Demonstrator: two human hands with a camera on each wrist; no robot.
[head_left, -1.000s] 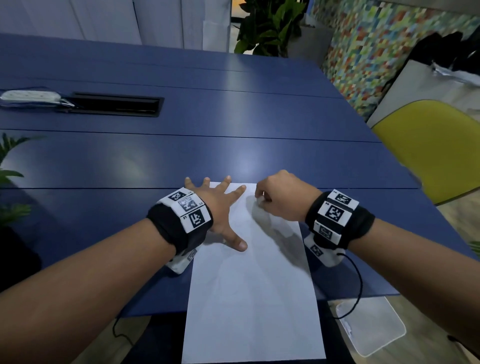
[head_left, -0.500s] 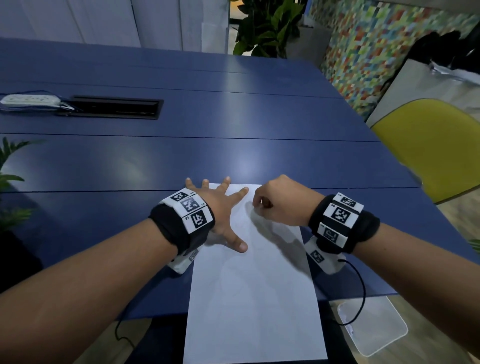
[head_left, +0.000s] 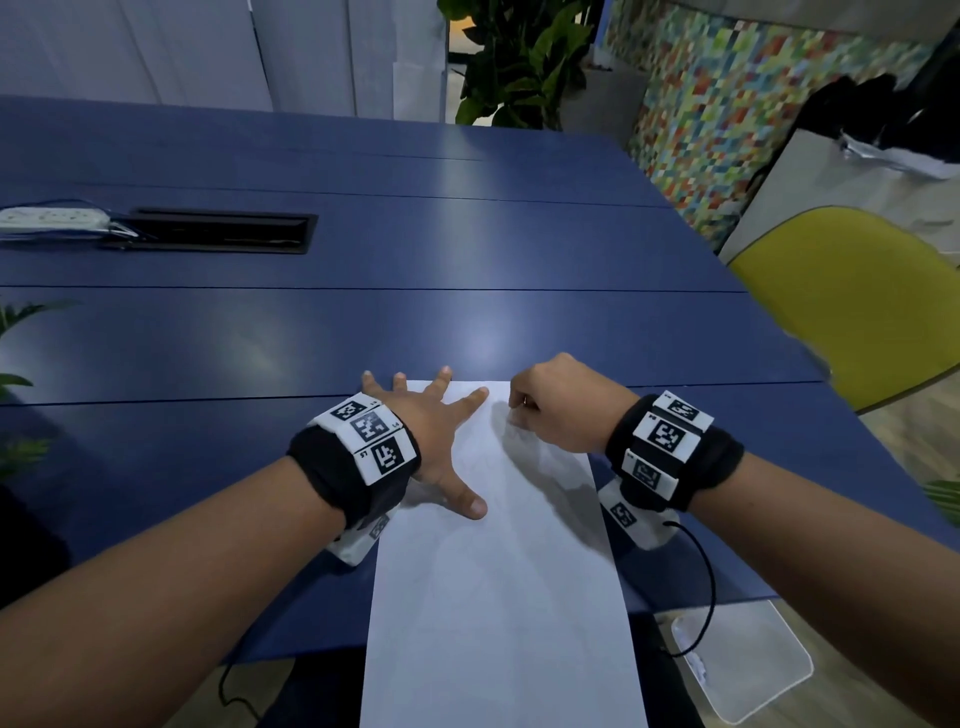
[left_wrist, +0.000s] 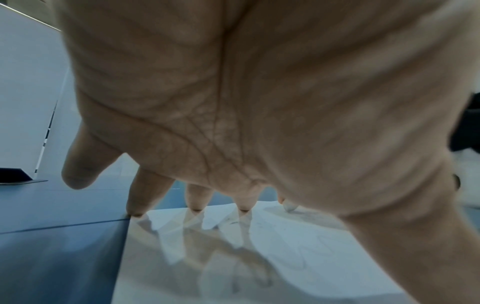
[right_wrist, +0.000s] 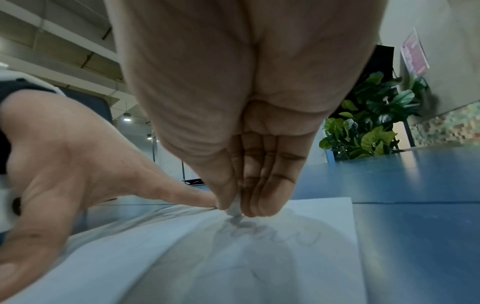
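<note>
- Paper (head_left: 498, 597) lies lengthwise on the blue tabletop (head_left: 363, 322), with its near end hanging off the edge by the person.
- Left hand (head_left: 431, 441) is pressed flat on the sheet's far left corner. Its fingers (head_left: 470, 400) are straight and splayed wide, with the pinky out past the sheet's edge.
- Right hand (head_left: 558, 405) is bunched up at the far end too. Its fingers (right_wrist: 267, 185) are tight together against the thumb, pinching a tiny pale stub (right_wrist: 235, 207). Honestly can't tell what it is.
- The stub's tip touches the paper, right by a faint grey scribble (right_wrist: 272, 232).
- Power strip (head_left: 52, 217) sits way off left, yellow chair (head_left: 841, 301) on the right.
</note>
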